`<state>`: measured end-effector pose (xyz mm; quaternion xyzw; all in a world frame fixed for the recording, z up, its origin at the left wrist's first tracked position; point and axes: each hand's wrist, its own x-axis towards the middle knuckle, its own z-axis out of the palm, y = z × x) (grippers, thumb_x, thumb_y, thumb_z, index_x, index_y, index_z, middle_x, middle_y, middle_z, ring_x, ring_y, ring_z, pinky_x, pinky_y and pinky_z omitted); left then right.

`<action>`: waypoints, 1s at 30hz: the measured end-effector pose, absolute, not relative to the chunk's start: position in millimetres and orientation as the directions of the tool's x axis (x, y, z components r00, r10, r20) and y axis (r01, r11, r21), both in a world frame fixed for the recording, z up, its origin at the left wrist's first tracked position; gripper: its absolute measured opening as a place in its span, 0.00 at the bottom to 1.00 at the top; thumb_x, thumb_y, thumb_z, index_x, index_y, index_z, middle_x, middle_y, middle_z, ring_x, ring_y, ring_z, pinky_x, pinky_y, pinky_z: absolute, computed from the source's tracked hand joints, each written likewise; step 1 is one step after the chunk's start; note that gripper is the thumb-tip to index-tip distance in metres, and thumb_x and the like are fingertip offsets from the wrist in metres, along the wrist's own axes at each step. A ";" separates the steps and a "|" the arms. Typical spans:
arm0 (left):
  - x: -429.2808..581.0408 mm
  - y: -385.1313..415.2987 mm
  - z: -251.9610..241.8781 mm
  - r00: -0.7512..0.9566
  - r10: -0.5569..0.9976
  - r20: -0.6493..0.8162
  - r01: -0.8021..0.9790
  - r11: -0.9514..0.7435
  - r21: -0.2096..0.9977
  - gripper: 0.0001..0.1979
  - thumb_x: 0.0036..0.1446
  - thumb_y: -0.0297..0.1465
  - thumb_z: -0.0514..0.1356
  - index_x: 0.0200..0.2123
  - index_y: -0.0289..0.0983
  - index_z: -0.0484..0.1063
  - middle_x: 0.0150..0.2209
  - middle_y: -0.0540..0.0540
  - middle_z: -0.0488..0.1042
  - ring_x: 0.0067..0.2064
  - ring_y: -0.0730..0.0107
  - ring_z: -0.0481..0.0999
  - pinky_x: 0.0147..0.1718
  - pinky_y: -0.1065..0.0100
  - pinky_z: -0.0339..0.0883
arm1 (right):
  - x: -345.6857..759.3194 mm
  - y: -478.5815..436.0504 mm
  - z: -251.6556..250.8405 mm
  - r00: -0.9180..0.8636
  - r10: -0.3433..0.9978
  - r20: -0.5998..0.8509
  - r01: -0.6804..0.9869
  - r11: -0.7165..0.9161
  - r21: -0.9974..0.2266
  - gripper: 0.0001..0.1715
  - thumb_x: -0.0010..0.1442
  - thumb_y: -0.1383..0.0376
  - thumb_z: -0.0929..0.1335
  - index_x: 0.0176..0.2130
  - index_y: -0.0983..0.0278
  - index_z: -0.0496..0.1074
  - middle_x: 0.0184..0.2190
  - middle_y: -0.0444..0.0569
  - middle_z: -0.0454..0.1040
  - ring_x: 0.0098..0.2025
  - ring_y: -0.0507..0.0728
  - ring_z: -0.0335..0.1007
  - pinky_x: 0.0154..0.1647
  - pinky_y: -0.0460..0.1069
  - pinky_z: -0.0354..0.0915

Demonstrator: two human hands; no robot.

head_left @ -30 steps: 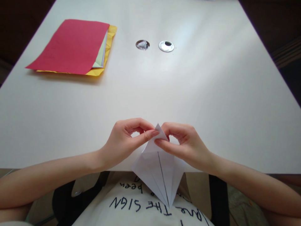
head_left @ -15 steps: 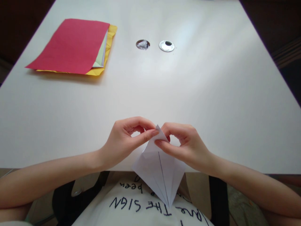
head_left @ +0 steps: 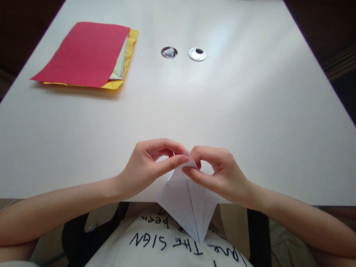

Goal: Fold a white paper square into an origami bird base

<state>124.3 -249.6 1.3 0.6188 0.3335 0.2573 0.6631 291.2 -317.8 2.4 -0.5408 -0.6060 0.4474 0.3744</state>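
A folded white paper [head_left: 189,204], kite-shaped with a dark centre crease, hangs point-down over the near edge of the white table [head_left: 194,104]. My left hand [head_left: 150,163] pinches its upper tip from the left with thumb and fingers closed. From the right, my right hand [head_left: 217,168] pinches the same tip, fingers curled. Both hands meet at the tip, just above the table's near edge. The tip itself is mostly hidden between the fingertips.
A stack of coloured sheets [head_left: 86,55], red on top over pale green and yellow, lies at the far left. Two round cable holes sit at the far middle: one stuffed with crumpled material [head_left: 168,52], one with a silver ring [head_left: 197,54]. Dark floor surrounds the table.
The paper's tip has sunk a little further between my fingertips, as both hands press closer together. Nothing else has moved.
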 end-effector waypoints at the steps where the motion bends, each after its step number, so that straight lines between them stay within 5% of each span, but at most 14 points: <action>1: 124.1 -249.5 2.1 0.647 0.754 -0.118 0.075 0.091 0.993 0.01 0.51 0.30 0.63 0.28 0.39 0.75 0.30 0.51 0.76 0.33 0.74 0.75 0.32 0.75 0.70 | 291.2 -317.9 1.9 -0.139 0.990 -0.029 0.323 0.017 -0.946 0.10 0.53 0.72 0.66 0.22 0.65 0.64 0.21 0.40 0.64 0.25 0.47 0.59 0.26 0.45 0.58; 24: 123.8 -250.6 -2.5 0.648 0.757 -0.082 -0.109 0.199 0.974 0.03 0.53 0.27 0.63 0.28 0.39 0.73 0.28 0.52 0.75 0.32 0.76 0.74 0.32 0.75 0.69 | 289.5 -319.5 1.3 -0.175 0.984 0.041 0.316 0.096 -0.944 0.09 0.51 0.74 0.66 0.23 0.64 0.64 0.21 0.40 0.64 0.25 0.47 0.59 0.27 0.45 0.58; 30: 124.5 -248.1 -2.6 0.654 0.740 -0.158 -0.012 0.218 0.976 0.02 0.53 0.28 0.63 0.29 0.38 0.72 0.29 0.52 0.74 0.32 0.78 0.73 0.31 0.77 0.67 | 289.8 -318.8 1.0 -0.205 0.978 -0.032 0.305 0.032 -0.952 0.11 0.51 0.73 0.67 0.21 0.64 0.61 0.21 0.39 0.62 0.25 0.47 0.57 0.26 0.44 0.57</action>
